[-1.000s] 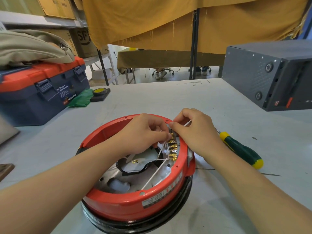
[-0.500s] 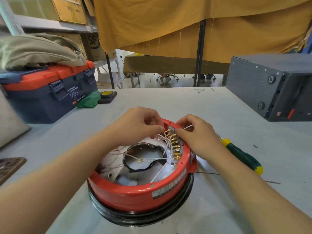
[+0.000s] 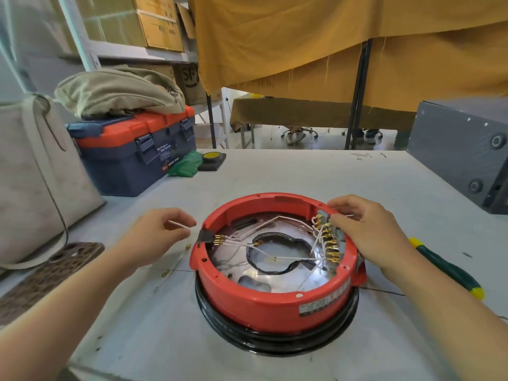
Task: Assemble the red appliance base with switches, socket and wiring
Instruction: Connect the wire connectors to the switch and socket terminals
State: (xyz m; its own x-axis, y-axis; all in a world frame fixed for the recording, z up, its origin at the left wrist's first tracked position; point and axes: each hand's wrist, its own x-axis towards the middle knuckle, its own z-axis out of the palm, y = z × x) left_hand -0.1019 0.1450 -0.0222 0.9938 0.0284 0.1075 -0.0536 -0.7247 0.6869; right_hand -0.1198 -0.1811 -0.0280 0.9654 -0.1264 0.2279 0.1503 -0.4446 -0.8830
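Red appliance base (image 3: 275, 301) sat open side up near the worktop's (image 3: 302, 174) front edge, white wires (image 3: 291, 258) crossing inside to the brass terminal row (image 3: 328, 240) at its right rim. Right hand (image 3: 368, 232) rested on that rim, fingertips pressed together at the terminals. Left hand (image 3: 154, 237) hung just left of the base, pinching a loose white wire (image 3: 178, 226). Green screwdriver (image 3: 445, 268) lay behind the right wrist; blue toolbox (image 3: 137, 155) stood at the far left corner.

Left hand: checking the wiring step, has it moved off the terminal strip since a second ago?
Yes. The left hand has left the terminal strip, now outside the red base.
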